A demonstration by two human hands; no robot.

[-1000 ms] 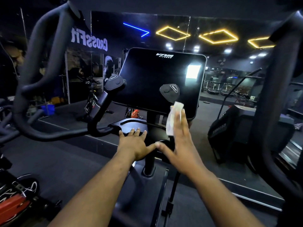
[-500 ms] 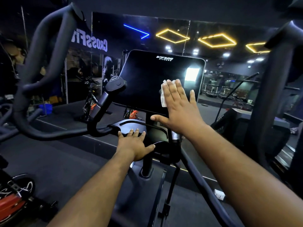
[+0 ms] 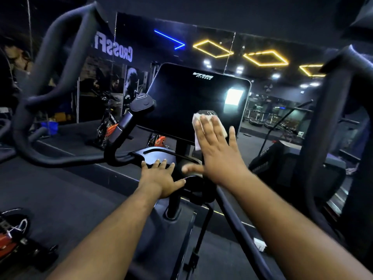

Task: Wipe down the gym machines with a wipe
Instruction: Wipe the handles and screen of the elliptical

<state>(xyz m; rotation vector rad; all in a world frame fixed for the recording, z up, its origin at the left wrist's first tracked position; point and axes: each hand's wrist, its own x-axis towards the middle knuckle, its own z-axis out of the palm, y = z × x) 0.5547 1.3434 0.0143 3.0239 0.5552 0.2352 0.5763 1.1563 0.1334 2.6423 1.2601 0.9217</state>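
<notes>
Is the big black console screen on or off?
Apparently off: the big black console screen is dark, showing only a bright reflected patch; the right hand presses a white wipe on it.

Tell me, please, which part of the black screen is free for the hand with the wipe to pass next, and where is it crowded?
Free: the wide dark area of the screen left of the right hand, up to the logo. Crowded: the lower right, where the wipe lies under the fingers beside a black handle cap, and the lower left edge near the other handle cap.
</notes>
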